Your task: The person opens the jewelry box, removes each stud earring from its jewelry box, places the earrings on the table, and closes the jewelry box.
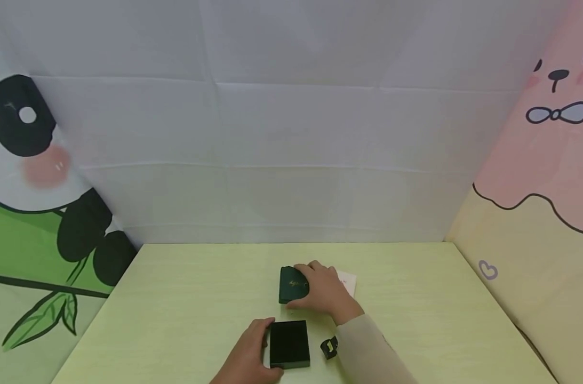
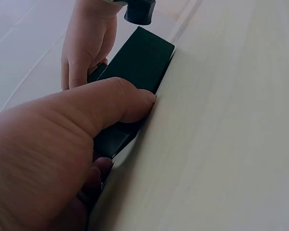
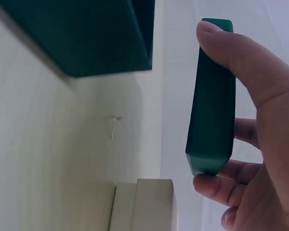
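In the head view my left hand (image 1: 253, 352) grips a dark green box (image 1: 289, 344) at its left side, thumb along the front edge. The left wrist view shows the thumb across the box (image 2: 139, 57), which stands low on the table. My right hand (image 1: 322, 290) holds a slim dark green case (image 1: 291, 285) with gold lettering, a little behind the box. In the right wrist view the thumb lies on the upper end of the case (image 3: 212, 106) and fingertips are at its lower end. Part of the box (image 3: 96, 38) shows at the upper left there.
A white box (image 1: 347, 281) with small lettering lies behind my right hand, partly hidden by it. A small black object (image 1: 329, 348) is beside the right sleeve (image 1: 370, 349). A tiny thin silvery piece (image 3: 113, 127) lies on the pale yellow table (image 1: 200, 288). A white cloth wall rises behind.
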A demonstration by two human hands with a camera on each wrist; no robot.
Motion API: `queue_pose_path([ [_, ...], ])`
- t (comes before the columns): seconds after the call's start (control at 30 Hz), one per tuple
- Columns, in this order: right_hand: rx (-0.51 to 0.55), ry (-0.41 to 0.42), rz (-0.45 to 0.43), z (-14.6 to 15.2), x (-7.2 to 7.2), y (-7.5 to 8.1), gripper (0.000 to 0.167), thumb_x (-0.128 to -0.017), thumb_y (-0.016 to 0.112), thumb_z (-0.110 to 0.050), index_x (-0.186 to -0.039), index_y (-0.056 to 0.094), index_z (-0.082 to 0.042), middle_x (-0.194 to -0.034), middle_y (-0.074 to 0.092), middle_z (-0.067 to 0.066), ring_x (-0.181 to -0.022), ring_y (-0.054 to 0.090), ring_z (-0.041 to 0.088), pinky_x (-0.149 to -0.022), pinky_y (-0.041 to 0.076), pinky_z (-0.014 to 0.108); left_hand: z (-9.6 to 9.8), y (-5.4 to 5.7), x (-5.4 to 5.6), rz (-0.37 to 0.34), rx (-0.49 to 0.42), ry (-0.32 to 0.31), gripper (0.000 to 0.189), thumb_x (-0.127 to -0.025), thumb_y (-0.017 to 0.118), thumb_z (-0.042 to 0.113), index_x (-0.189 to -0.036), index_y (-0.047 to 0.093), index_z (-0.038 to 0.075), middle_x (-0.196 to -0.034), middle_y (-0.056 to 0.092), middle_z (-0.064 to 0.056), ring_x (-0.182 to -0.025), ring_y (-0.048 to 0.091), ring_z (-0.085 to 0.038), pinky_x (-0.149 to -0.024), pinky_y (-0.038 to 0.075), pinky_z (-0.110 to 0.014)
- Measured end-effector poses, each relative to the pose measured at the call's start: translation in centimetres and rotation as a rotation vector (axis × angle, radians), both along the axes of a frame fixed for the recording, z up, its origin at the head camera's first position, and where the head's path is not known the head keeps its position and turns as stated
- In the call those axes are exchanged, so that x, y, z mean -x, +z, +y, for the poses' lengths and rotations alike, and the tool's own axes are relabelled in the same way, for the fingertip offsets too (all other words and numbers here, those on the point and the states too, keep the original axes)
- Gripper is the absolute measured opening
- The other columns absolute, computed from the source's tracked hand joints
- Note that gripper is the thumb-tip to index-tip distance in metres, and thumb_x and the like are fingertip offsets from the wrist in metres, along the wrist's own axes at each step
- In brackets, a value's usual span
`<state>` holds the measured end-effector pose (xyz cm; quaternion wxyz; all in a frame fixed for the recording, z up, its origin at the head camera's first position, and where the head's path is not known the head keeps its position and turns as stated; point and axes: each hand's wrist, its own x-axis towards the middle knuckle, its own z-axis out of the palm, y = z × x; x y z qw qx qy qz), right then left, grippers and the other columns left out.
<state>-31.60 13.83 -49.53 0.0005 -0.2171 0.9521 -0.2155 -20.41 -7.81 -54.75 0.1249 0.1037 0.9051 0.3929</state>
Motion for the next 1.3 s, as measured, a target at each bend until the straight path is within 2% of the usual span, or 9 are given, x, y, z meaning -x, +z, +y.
queue_pose_path([
  [0.27,0.086,0.009,-0.009,0.7,-2.4,0.1,0.096,-0.07,0.086,-0.067,-0.15,0.054,-0.024,-0.133,0.057,0.006,-0.103,0.049,0.03,-0.082,0.046,0.048,-0.3,-0.2,0.0,0.009,-0.005,-0.008,0.101,-0.072,0.092,0.044,-0.151,0.04,0.006,-0.13,0.049,0.0,-0.103,0.051,-0.02,-0.085,0.051,-0.04],
  [0.43,0.115,0.01,0.001,1.0,-3.8,0.2,0.096,-0.069,0.085,-0.069,-0.148,0.055,-0.023,-0.13,0.057,0.003,-0.106,0.05,0.027,-0.083,0.044,0.047,-0.5,-0.3,0.2,0.049,0.008,-0.022,0.1,-0.073,0.091,0.042,-0.15,0.041,0.005,-0.131,0.049,-0.001,-0.101,0.051,-0.018,-0.084,0.051,-0.038],
  [0.53,0.117,0.006,0.002,1.2,-4.4,0.1,0.096,-0.07,0.084,-0.07,-0.148,0.055,-0.024,-0.129,0.058,0.002,-0.108,0.054,0.025,-0.091,0.044,0.052,-0.5,-0.5,0.2,0.053,0.006,-0.019,0.099,-0.072,0.091,0.042,-0.15,0.042,0.005,-0.129,0.05,0.0,-0.099,0.051,-0.018,-0.082,0.05,-0.036],
  [0.7,0.126,0.008,0.015,1.6,-5.2,0.2,0.095,-0.071,0.084,-0.069,-0.148,0.055,-0.022,-0.128,0.058,0.003,-0.112,0.058,0.024,-0.105,0.035,0.063,-0.5,-0.6,0.3,0.043,-0.005,-0.011,0.099,-0.072,0.091,0.042,-0.149,0.042,0.005,-0.126,0.051,0.001,-0.098,0.051,-0.018,-0.08,0.05,-0.035],
  [0.83,0.147,0.006,0.012,1.7,-5.7,0.4,0.095,-0.07,0.085,-0.067,-0.148,0.055,-0.023,-0.128,0.057,0.002,-0.109,0.054,0.026,-0.094,0.044,0.054,-0.5,-0.8,0.3,0.071,-0.002,-0.023,0.098,-0.071,0.09,0.041,-0.149,0.043,0.004,-0.125,0.051,0.0,-0.096,0.051,-0.017,-0.079,0.05,-0.034],
  [0.97,0.15,-0.008,-0.013,1.8,-6.4,0.2,0.095,-0.069,0.085,-0.069,-0.148,0.055,-0.027,-0.13,0.057,0.0,-0.103,0.047,0.025,-0.081,0.047,0.043,-0.5,-0.8,0.3,0.09,0.004,-0.027,0.098,-0.07,0.09,0.042,-0.148,0.044,0.003,-0.126,0.051,-0.001,-0.096,0.051,-0.016,-0.079,0.05,-0.034],
  [1.07,0.145,-0.007,-0.034,1.7,-6.9,0.0,0.095,-0.068,0.084,-0.071,-0.148,0.055,-0.03,-0.13,0.056,-0.002,-0.101,0.045,0.024,-0.079,0.047,0.042,-0.5,-0.6,0.3,0.069,0.001,-0.024,0.099,-0.071,0.09,0.043,-0.149,0.043,0.003,-0.128,0.051,-0.001,-0.097,0.052,-0.016,-0.081,0.051,-0.036],
  [1.2,0.157,0.018,-0.052,1.5,-7.7,-0.4,0.097,-0.067,0.082,-0.075,-0.149,0.055,-0.031,-0.128,0.055,-0.003,-0.106,0.048,0.024,-0.082,0.048,0.044,-0.5,-0.5,0.2,0.048,-0.004,-0.023,0.099,-0.072,0.09,0.043,-0.149,0.042,0.002,-0.131,0.051,-0.003,-0.1,0.052,-0.018,-0.085,0.051,-0.04],
  [1.3,0.17,0.035,-0.063,1.3,-8.3,-0.7,0.097,-0.067,0.081,-0.076,-0.149,0.055,-0.031,-0.127,0.055,-0.005,-0.111,0.048,0.023,-0.085,0.049,0.044,-0.5,-0.5,0.2,0.064,-0.002,-0.03,0.099,-0.072,0.09,0.043,-0.149,0.043,0.002,-0.133,0.051,-0.003,-0.101,0.052,-0.017,-0.087,0.051,-0.04],
])
